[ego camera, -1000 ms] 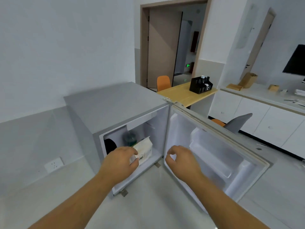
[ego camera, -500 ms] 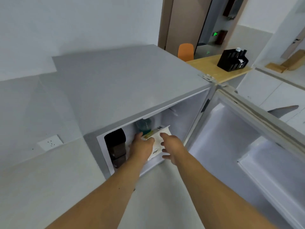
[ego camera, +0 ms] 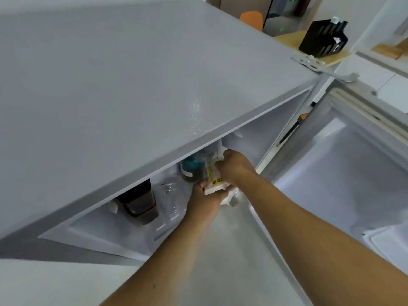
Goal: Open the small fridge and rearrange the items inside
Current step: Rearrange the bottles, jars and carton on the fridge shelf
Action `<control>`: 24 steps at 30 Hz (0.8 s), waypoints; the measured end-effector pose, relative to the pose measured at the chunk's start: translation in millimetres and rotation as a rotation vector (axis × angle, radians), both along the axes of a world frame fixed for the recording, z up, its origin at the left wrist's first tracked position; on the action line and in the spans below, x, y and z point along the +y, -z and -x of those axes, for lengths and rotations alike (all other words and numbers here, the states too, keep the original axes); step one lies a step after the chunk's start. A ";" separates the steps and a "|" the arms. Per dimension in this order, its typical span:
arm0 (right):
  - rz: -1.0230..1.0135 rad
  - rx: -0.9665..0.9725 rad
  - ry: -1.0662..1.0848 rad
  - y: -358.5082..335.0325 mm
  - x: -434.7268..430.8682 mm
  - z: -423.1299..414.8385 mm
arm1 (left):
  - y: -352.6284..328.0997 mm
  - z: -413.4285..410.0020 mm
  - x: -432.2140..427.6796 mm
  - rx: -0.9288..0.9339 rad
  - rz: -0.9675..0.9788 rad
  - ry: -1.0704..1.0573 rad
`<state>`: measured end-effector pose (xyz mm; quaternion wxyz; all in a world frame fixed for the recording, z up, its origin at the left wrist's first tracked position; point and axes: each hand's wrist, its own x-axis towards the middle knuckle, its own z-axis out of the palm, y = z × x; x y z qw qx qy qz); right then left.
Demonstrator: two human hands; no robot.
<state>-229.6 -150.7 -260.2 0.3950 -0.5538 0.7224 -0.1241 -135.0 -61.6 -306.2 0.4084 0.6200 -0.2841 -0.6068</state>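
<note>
While I lean over the small grey fridge (ego camera: 132, 89), the head view shows this:

Fridge: one, its door (ego camera: 344, 173) swung wide open to my right, the white inner lining facing me.

Items inside, counted: four that I can tell apart, all on the same shelf.

White pouch (ego camera: 215, 175): one, with a yellow strip and printed text, standing at the right of the row, just inside the opening.

Bottle (ego camera: 192, 168): one, clear with a teal part near the top, just behind and left of the pouch, touching or nearly touching it; I cannot tell which.

Clear cup (ego camera: 171, 198): one, see-through plastic, between the bottle and the dark container.

Dark container (ego camera: 139, 199): one, black top over a brownish see-through body, furthest left, partly hidden by the fridge's top edge.

Left hand (ego camera: 205, 198): my fingers are curled under and around the lower end of the pouch, gripping it from below.

Right hand (ego camera: 235, 165): my fingers are bent over the upper right side of the pouch, pressed against it, thumb side hidden behind the packet.

Both hands: closed on the one pouch, top and bottom, well inside the fridge mouth.

Outside the fridge: one black organiser (ego camera: 323, 38) on a wooden tabletop (ego camera: 291, 39), one orange chair (ego camera: 251, 18) beyond it.
</note>
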 end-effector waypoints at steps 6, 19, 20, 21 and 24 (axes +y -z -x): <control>0.371 0.235 -0.170 20.1 -38.3 12.4 | 11.2 21.8 -38.5 0.101 -0.030 0.038; 0.864 0.146 -0.044 30.7 27.2 16.0 | 27.2 0.8 -7.4 -0.053 -0.065 -0.094; 0.930 0.115 -0.034 31.8 39.5 13.8 | 31.7 -3.2 1.5 -0.077 -0.063 -0.122; 0.942 0.068 -0.034 34.2 50.8 9.3 | 35.0 -7.3 9.8 -0.124 -0.050 -0.155; 0.599 -0.077 -0.111 49.5 72.1 -12.4 | 37.5 -18.4 30.5 -0.382 0.014 -0.229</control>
